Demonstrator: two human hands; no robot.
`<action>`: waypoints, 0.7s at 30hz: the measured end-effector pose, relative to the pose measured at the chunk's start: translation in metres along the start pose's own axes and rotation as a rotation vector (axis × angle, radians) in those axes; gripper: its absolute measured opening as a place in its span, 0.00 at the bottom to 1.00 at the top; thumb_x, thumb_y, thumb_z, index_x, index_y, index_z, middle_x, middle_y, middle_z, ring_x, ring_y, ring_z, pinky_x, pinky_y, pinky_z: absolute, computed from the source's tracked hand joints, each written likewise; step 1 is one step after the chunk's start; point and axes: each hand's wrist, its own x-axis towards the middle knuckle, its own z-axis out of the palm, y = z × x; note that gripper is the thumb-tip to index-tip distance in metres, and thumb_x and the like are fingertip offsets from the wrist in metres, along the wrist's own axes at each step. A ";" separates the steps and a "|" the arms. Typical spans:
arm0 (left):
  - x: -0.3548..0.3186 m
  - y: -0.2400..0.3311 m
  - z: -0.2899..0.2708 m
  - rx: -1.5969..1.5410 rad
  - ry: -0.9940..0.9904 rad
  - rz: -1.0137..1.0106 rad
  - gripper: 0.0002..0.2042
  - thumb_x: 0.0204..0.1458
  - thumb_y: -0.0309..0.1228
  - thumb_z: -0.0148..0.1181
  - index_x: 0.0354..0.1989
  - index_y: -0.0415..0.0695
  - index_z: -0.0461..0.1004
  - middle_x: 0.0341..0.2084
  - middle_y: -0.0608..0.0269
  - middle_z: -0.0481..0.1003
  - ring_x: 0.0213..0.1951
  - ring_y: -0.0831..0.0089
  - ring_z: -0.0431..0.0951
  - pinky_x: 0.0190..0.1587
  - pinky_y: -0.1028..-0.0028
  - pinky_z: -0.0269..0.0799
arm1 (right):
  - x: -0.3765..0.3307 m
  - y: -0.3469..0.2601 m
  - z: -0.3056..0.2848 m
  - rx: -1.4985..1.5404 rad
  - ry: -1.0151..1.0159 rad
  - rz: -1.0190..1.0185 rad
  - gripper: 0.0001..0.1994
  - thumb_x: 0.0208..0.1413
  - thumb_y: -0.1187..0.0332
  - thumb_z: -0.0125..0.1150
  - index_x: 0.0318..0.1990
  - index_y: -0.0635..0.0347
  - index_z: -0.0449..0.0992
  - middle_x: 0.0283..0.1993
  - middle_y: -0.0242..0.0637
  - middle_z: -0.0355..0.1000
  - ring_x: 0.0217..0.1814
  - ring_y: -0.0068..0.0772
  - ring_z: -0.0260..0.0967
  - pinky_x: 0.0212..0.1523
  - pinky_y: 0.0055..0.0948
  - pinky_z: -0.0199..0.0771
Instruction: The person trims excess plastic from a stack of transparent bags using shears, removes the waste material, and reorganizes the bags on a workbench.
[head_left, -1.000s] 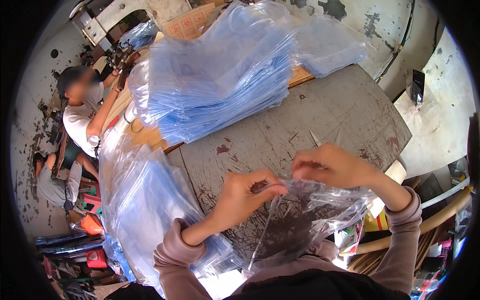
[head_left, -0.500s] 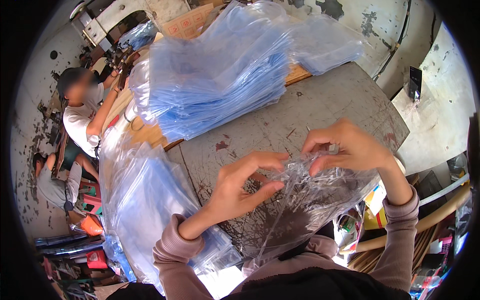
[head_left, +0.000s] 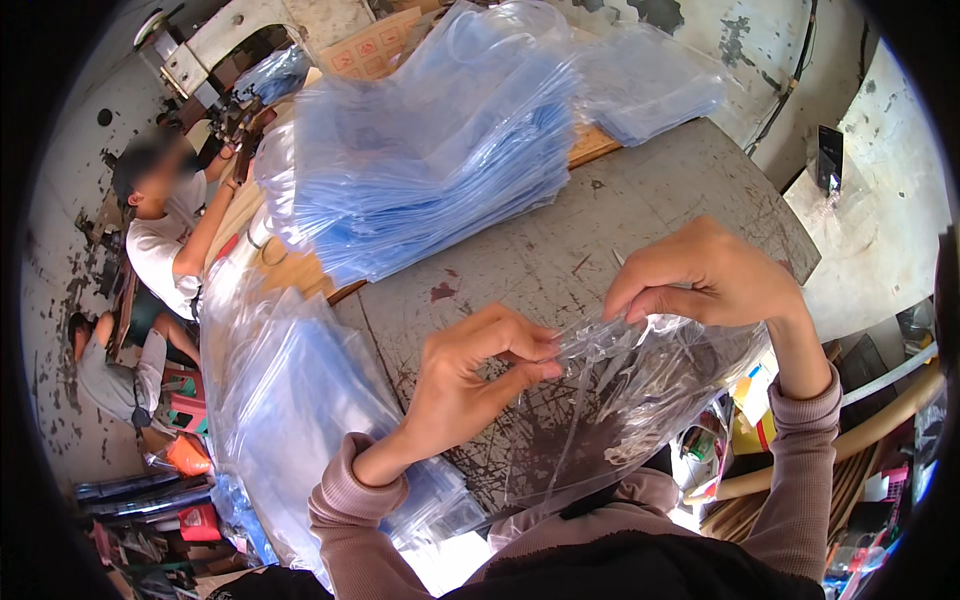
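Observation:
A clear plastic bag (head_left: 610,415) hangs crumpled between my two hands, its lower part draped over the table's near edge. My left hand (head_left: 480,370) pinches one upper corner between thumb and fingers. With thumb and fingertips, my right hand (head_left: 705,275) grips the top edge a short way to the right. To the left of my left forearm lies a pile of clear bluish plastic bags (head_left: 300,400). Beyond my hands, a tall stack of similar bags (head_left: 430,190) rests on the table.
The grey, scratched tabletop (head_left: 500,265) spreads under my hands. A smaller stack of plastic bags (head_left: 650,85) lies at the back. A phone (head_left: 829,160) leans on a pale panel to the right. Two people sit at the left, one in a white shirt (head_left: 165,245) working at a machine.
Both hands have closed more firmly on the bag's top edge. My right hand has risen slightly, and the edge between the hands is straighter.

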 end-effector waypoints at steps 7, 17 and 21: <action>-0.004 0.006 0.013 -0.540 0.246 -0.249 0.11 0.45 0.15 0.60 0.37 0.35 0.68 0.38 0.56 0.72 0.39 0.73 0.75 0.43 0.76 0.75 | 0.001 0.001 0.001 -0.127 0.042 -0.019 0.08 0.44 0.76 0.62 0.34 0.60 0.74 0.31 0.35 0.74 0.33 0.33 0.73 0.30 0.27 0.69; -0.018 0.007 0.025 -0.540 0.149 -0.234 0.12 0.44 0.13 0.59 0.37 0.36 0.68 0.38 0.57 0.69 0.44 0.74 0.71 0.49 0.73 0.68 | 0.007 -0.017 0.028 -0.066 -0.034 0.028 0.13 0.39 0.65 0.69 0.30 0.59 0.72 0.28 0.36 0.71 0.31 0.41 0.70 0.28 0.31 0.67; -0.019 0.006 0.029 -0.606 0.183 -0.240 0.12 0.45 0.16 0.61 0.38 0.35 0.69 0.38 0.58 0.70 0.44 0.75 0.71 0.49 0.76 0.70 | 0.007 -0.018 0.037 -0.098 0.070 0.035 0.11 0.40 0.66 0.68 0.29 0.60 0.73 0.30 0.35 0.72 0.30 0.39 0.70 0.26 0.30 0.66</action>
